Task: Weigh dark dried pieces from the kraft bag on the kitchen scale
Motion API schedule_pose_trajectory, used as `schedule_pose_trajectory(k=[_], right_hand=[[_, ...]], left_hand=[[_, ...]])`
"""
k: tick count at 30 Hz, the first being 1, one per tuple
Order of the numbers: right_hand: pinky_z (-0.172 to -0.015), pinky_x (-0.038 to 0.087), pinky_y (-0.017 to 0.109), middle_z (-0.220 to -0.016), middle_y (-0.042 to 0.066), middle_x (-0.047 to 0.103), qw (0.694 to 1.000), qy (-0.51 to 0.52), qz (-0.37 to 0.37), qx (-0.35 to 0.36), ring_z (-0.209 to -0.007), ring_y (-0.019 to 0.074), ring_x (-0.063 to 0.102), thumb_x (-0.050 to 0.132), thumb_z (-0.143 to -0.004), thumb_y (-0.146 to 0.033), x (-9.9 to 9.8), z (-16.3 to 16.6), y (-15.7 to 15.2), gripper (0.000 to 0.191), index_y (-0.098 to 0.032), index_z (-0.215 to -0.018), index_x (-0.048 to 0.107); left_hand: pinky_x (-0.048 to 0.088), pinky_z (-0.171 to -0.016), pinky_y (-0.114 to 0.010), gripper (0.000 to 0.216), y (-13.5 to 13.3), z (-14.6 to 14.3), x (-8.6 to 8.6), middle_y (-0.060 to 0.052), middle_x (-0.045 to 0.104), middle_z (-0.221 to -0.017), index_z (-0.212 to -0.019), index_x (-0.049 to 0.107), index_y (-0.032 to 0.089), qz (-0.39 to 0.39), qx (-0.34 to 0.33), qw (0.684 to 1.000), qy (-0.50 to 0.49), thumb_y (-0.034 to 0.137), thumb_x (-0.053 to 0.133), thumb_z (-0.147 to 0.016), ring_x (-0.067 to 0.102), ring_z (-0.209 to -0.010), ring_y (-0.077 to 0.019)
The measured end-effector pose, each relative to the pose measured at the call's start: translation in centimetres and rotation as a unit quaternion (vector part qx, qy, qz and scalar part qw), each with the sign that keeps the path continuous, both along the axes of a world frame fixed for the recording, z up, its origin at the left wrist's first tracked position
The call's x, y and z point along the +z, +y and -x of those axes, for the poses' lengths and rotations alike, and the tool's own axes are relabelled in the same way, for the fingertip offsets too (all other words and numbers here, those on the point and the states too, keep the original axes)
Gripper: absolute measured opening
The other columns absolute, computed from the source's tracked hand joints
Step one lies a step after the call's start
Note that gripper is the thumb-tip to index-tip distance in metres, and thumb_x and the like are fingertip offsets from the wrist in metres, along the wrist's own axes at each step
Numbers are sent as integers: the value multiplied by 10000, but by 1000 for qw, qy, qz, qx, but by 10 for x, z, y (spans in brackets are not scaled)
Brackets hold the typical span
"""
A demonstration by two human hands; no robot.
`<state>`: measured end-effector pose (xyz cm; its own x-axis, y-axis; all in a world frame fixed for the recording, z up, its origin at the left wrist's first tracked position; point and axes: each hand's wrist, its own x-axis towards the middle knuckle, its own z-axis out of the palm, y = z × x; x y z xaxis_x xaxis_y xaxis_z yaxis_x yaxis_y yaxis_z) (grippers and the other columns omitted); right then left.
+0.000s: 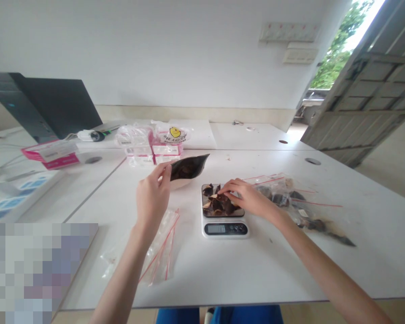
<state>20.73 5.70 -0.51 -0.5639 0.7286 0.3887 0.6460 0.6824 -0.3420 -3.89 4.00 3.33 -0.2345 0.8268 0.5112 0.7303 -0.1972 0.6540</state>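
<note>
a dark pouch (188, 167) is gripped by the left hand (152, 196) at 11 o'clock of the scale (224, 211), mouth tipped toward it so the contents are within reach. the right hand (245, 196) is rested, fingers loosely curled, on dark dried pieces (218, 203) piled on the scale at the table (256, 265) centre, while empty zip bags (162, 247) are kept at 7 o'clock.

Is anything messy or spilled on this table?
Nothing looks spilled. The dark dried pieces sit piled on the small scale, under the right hand. The left hand holds a dark pouch tipped on its side. Only the empty zip bags lie a bit scattered.
</note>
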Motion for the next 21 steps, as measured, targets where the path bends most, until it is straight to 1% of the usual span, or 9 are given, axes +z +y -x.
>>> schedule_pose_trajectory(k=[3, 5, 9, 15, 18, 21], right_hand=[[-820, 481, 343, -925, 69, 652, 999, -23, 4, -38, -923, 189, 573, 490, -831, -64, -6, -10, 2, 243, -187, -941, 668], [-829, 478, 357, -937, 77, 646, 997, -56, -2, -48, -931, 200, 564, 482, -819, -43, -10, -10, 3, 268, -176, -957, 670], [-862, 462, 385, -960, 84, 640, 991, -122, -24, -53, -932, 209, 558, 465, -801, -11, -16, -5, 4, 310, -180, -933, 688], [-855, 472, 385, -1003, 88, 622, 987, -152, -23, -53, -937, 215, 558, 464, -749, 29, -17, -7, 8, 360, -190, -917, 695], [-846, 477, 394, -1026, 88, 605, 988, -139, -49, -43, -941, 222, 560, 440, -752, 23, -11, -9, 9, 390, -194, -977, 673], [-854, 476, 365, -1020, 95, 591, 993, -40, -110, -17, -957, 203, 555, 376, -805, -9, 5, -2, 7, 402, -183, -1074, 620]], left_hand=[[430, -672, -228, 311, -5, 1, -3, -9, 722, -864, -1024, 662, 267, 7, -20, 999, -30, 386, 416, -876, 668, -827, -196], [437, -680, -223, 315, -7, 2, -4, -2, 722, -881, -1030, 659, 269, 12, -28, 999, -42, 400, 417, -875, 669, -829, -187], [449, -697, -226, 328, -7, 2, -7, -2, 725, -861, -1041, 657, 267, 7, -36, 998, -42, 407, 411, -876, 668, -845, -188], [435, -657, -224, 322, -4, 1, -6, -3, 726, -846, -1036, 661, 267, 9, -17, 1000, -14, 398, 414, -876, 671, -813, -194], [426, -636, -210, 310, -4, 1, -4, 4, 721, -836, -1007, 666, 261, 9, -9, 1000, -13, 404, 429, -868, 673, -801, -186], [424, -636, -205, 315, -3, -1, -3, 4, 716, -818, -942, 676, 242, 2, -7, 1000, -14, 429, 436, -860, 674, -797, -182]])
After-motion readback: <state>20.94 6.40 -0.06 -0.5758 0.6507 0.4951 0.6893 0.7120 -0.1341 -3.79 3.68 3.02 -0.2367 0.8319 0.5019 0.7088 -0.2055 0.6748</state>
